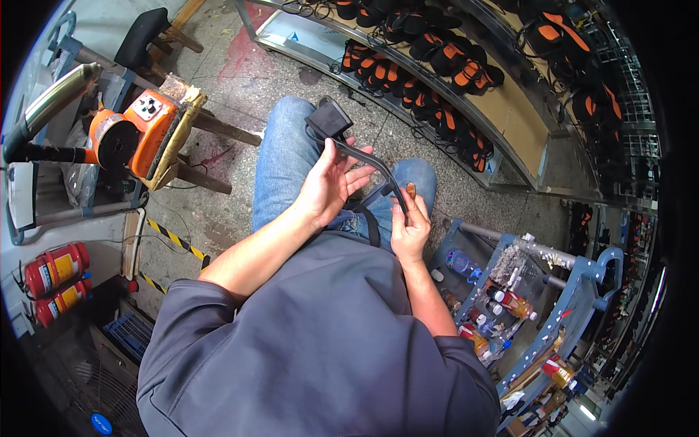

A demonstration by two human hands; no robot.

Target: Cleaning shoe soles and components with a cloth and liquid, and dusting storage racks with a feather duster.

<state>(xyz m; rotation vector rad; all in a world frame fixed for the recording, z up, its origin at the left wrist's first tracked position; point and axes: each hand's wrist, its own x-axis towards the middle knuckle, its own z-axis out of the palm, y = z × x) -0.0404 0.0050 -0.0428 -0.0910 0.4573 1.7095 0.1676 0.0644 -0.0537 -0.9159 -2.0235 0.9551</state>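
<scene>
A long, slim black band with a smooth, faintly glossy surface point(382, 167) is held over the person's lap, between the knees of the faded blue jeans point(279, 164). It runs fairly straight from its upper left end, then bends downward in a rounded curve toward the right. A short, dark flat piece point(375, 194) shows inside that curve, and a narrow black strap point(373, 227) hangs below, near the hem of the dark grey top point(320, 320); whether these join the band cannot be told.

The left hand point(328, 188) has its palm turned up; its grip is grasping the band near the upper end with the thumb, the other fingers loosely spread beneath. The right hand point(412, 227) has its grip closed around the lower end, fingers bent. Just beyond the left fingertips is a matte black, box-shaped part with flat faces and squared corners point(329, 119), with a thin dark loop beside it; the link to the band is partly hidden.

To the left stands an orange machine with a round black face point(149, 124); to the upper right, metal-framed shelves point(520, 138) carry black-and-orange items point(466, 73).
</scene>
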